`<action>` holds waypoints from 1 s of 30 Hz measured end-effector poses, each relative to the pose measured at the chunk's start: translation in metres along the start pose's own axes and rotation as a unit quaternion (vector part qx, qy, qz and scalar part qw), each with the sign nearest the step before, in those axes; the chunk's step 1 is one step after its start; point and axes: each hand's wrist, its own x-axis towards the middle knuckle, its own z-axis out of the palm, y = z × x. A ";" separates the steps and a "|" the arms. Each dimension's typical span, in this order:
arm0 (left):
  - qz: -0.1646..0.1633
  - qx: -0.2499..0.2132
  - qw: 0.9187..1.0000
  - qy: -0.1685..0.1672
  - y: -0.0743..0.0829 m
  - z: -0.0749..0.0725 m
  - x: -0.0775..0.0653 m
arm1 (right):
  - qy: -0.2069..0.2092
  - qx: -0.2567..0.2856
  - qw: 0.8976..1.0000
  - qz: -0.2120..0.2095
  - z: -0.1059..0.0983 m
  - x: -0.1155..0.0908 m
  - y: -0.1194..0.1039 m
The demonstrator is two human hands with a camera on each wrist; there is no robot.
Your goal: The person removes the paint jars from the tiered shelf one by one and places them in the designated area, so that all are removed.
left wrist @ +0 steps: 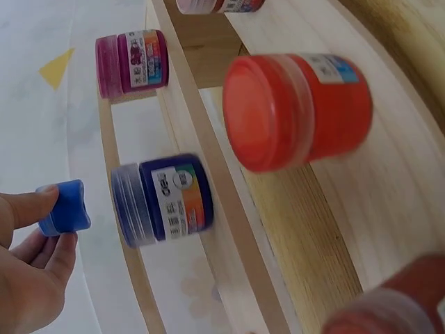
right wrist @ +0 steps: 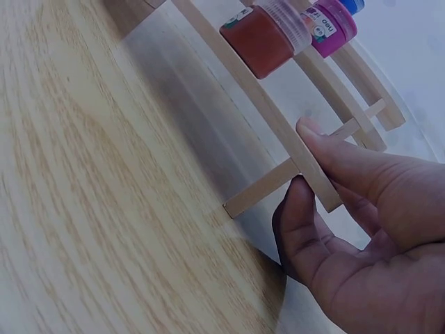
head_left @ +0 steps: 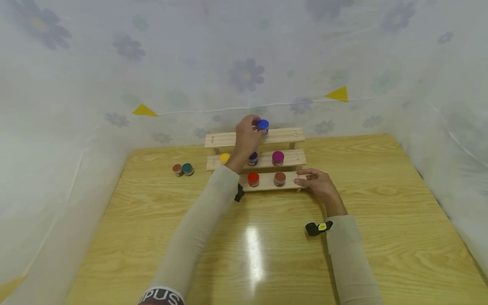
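At the far left of the worktop (head_left: 278,237), you have two capped jars just beside each other, a rust-coloured jar (head_left: 177,170) and a teal jar (head_left: 187,169), neither on the wooden rack (head_left: 286,134). On the middle shelf a yellow jar (head_left: 225,157) shows partly past your forearm; on the lowest, a blurred reddish jar (left wrist: 379,319) enters the left wrist view. Next comes your left hand (head_left: 247,137), thumb and fingertips pinching the blue jar (head_left: 263,126), roughly upright at the top shelf; whether its base touches wood you cannot tell. The step in hand looks like placing that jar, and the next move probably calls for lowering it level, clear of the back edge, then letting go. Below stand a dark blue jar (left wrist: 170,198) and a red jar (left wrist: 334,111), then a magenta jar (head_left: 278,158) and a brown jar (head_left: 280,179), all lidded and seemingly full of their colour. At far right, your right hand (head_left: 318,184) pinches the lowest shelf's end, which should help steady the rack.
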 end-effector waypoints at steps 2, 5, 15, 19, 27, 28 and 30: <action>0.003 -0.001 1.000 0.005 -0.003 -0.004 -0.001 | 0.001 -0.008 1.000 0.001 0.000 0.004 0.004; 0.002 -0.007 1.000 0.013 -0.008 -0.009 -0.002 | 0.000 -0.015 1.000 0.004 0.000 0.006 0.008; -0.009 -0.028 0.999 0.019 -0.020 -0.028 -0.003 | 0.008 -0.026 1.000 -0.003 -0.002 0.005 0.009; -0.011 -0.035 0.999 0.028 -0.024 -0.035 -0.002 | 0.010 -0.023 1.000 -0.008 -0.003 0.004 0.007; -0.025 -0.026 0.998 0.048 -0.035 -0.048 -0.001 | 0.008 -0.023 1.000 -0.005 -0.002 0.006 0.007; -0.027 -0.025 0.998 0.050 -0.036 -0.050 -0.001 | 0.008 -0.022 1.000 -0.004 -0.002 0.006 0.007; -0.025 -0.025 0.998 0.057 -0.039 -0.053 -0.001 | 0.007 -0.019 1.000 -0.001 -0.003 0.007 0.007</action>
